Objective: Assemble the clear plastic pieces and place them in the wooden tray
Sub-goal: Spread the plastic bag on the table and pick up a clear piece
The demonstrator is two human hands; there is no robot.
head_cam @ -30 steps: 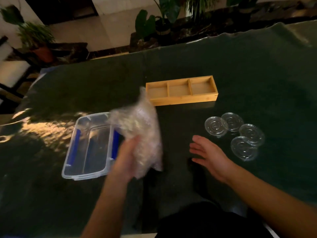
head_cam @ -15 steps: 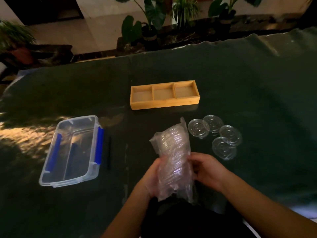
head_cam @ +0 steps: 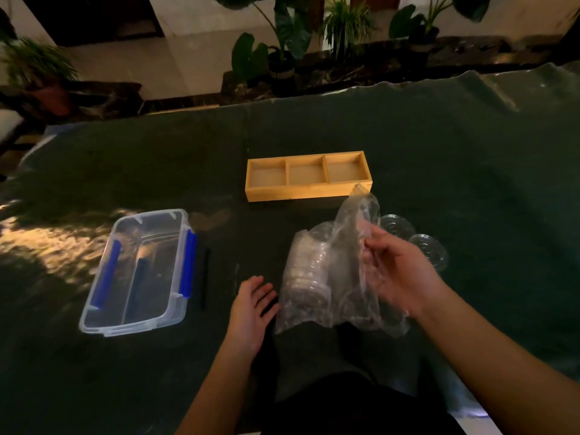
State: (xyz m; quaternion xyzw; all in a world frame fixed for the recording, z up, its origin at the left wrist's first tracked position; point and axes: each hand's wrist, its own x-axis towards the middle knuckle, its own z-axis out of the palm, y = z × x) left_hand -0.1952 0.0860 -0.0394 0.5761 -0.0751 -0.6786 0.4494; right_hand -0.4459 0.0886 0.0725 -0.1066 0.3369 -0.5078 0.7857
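Two hands in play, one sleeve of stock, one tray awaiting.

Item: your right hand (head_cam: 398, 271), grip closed in a pinch on the loose upper film of the clear plastic bag (head_cam: 354, 246), lifting it.

Item: your left hand (head_cam: 251, 304), grip open, fingers spread, holding nothing; it lies just beside the bag's near-left edge. Whether it touches the film I cannot tell.

Item: stack of clear cups (head_cam: 309, 271), inside the bag, below and left of your right grip, lying on its side on the worktop (head_cam: 470, 171).

Item: clear lids (head_cam: 428, 249), two visible just beyond your right grip, partly hidden behind hand and film.

Item: wooden tray (head_cam: 306, 176), three compartments, all bare, beyond your right grip and well apart from your left.

Item: clear storage box (head_cam: 141, 271), blue clips, well to the left of your open grip.

Risks, as judged:
- Pull the film upward with only one pinch and the stack may slide out of the sleeve's open end, roll, or scatter, since nothing pins it.
- The film is thin and slack; a sharp tug may tear it or drag the whole stack toward the near edge and your lap.
- The lifted film hangs near the lids; a sweep of it could knock them out of place.
- Nested cups may come away in pairs; dim light makes that hard to spot.
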